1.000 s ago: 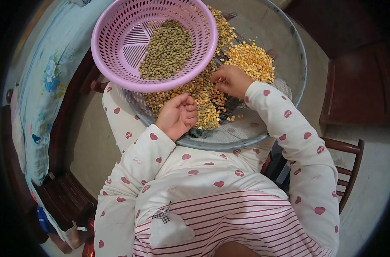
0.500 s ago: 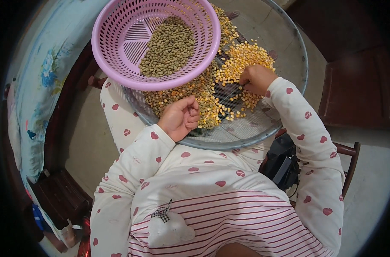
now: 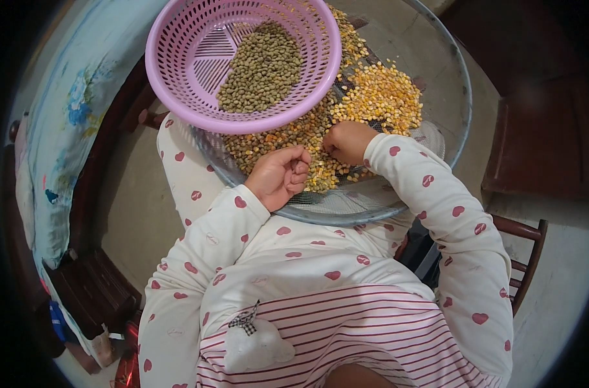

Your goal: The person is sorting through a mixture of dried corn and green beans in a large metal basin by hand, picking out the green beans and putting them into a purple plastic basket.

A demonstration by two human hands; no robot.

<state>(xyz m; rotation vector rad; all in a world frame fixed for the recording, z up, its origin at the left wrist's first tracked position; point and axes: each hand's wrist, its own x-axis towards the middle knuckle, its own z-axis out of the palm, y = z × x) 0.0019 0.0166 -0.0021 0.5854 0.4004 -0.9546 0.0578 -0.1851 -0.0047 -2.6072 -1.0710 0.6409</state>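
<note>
Head view, both hands clenched on corn kernels (image 3: 378,97), pink basket (image 3: 178,77) beside, wooden chair (image 3: 521,252) behind.

right hand (image 3: 347,141) drawn back from yellow corn (image 3: 380,97), toward left hand (image 3: 280,176)

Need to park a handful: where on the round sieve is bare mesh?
Bare mesh lies on the sieve's far right, between the yellow corn pile and the rim. The left is crowded: pink basket, mixed grains, left hand, right hand.
</note>
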